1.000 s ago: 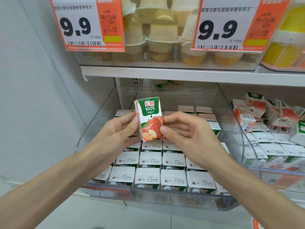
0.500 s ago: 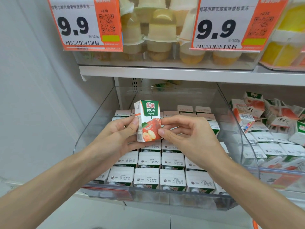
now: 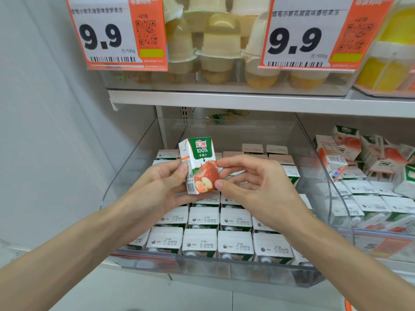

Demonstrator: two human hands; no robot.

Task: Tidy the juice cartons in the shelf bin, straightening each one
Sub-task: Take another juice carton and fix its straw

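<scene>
Fingers (image 3: 232, 162) of the right hand (image 3: 256, 191) pinch the raised juice carton (image 3: 200, 163) at its right edge, index high, thumb low; the other fingers curl loosely behind. Left hand (image 3: 157, 191) cups it from the left and underneath, thumb pressed on the front-left edge. Both hands are closed on the carton, neither spread wide.

Carton location: lifted above the shelf bin (image 3: 247, 276), over the middle rows, upright with a slight tilt, apple print facing the camera. As far as I can tell it touches only the hands.

Progress, my read: mostly done. All the cartons in the bin (image 3: 199, 242) that show stand in straight rows, tops up, date stamps aligned, front rows tight. Back rows are partly hidden behind the hands, so can't confirm those. Left to do: seat this one in a gap — the slot isn't visible, probably under the hands.

Pose: both forearms come in from the bottom corners and converge at bin centre, wrists about level, palms turned toward each other.

Next bin (image 3: 386, 237) on the right has jumbled cartons (image 3: 350, 151) at odd angles toward the back — whether that's in scope is unclear from the task.
</scene>
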